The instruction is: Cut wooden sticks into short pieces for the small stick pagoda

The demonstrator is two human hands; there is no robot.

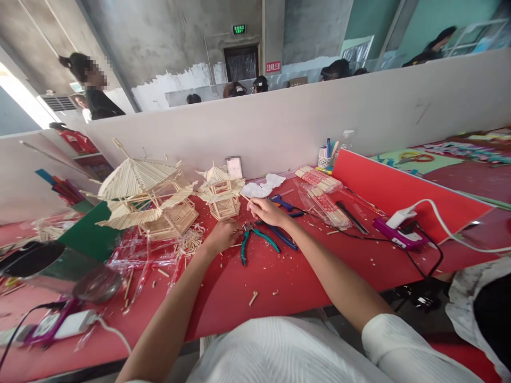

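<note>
My right hand [268, 211] is closed, its fingertips pinching a thin wooden stick [245, 198] in front of the small pagoda model [221, 194]. Lower and to the left, my left hand [225, 235] is curled with fingertips together; what they hold, if anything, is hidden. Close beside those fingers lie teal-handled pliers [266, 239], handles spread on the red table [295, 284]. A dark-blue-handled tool [285, 237] rests under my right wrist. Behind that wrist is a blue glue gun [281, 202]. A larger stick-built pagoda [143, 199] stands left of the small one.
Crumpled white tissue [263, 186] and packs of sticks [327, 205] lie at the back. A red board [399, 194] leans at right, near a purple power strip [401, 234] with cables. Another strip [51, 324] and a clear container [51, 266] are at left. Scraps litter the table.
</note>
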